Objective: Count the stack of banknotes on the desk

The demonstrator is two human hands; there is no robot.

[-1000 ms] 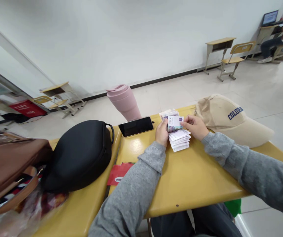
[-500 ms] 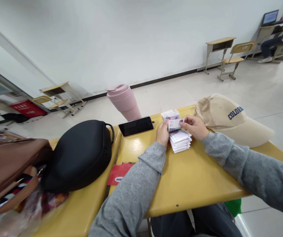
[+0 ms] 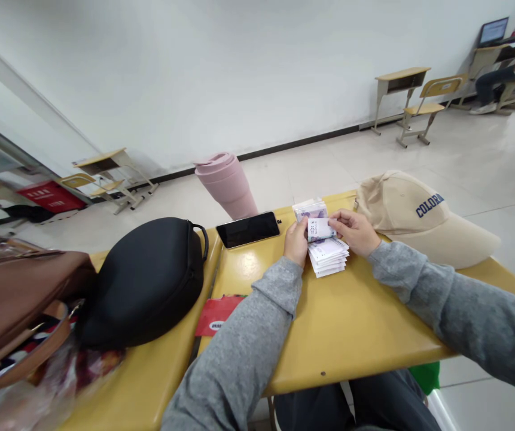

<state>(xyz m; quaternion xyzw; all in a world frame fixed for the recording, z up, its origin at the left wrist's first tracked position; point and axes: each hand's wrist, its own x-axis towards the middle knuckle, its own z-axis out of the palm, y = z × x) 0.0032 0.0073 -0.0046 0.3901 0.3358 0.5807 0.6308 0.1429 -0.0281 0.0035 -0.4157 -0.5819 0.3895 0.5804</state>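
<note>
A stack of banknotes (image 3: 328,254) lies fanned on the yellow desk (image 3: 351,323) in front of me. My left hand (image 3: 296,241) grips the left side of the stack, fingers closed around it. My right hand (image 3: 356,230) pinches the top note, which is bent upward between thumb and fingers. Both arms wear grey sleeves.
A black phone (image 3: 248,229) and a pink cup (image 3: 228,185) sit behind the notes. A beige cap (image 3: 418,215) lies right of my hands. A black case (image 3: 145,281), brown bag (image 3: 19,299) and red packet (image 3: 216,314) are to the left. A person (image 3: 508,66) sits far right.
The top note has been curled over further by my right hand; the stack and both hands stay in nearly the same place.
</note>
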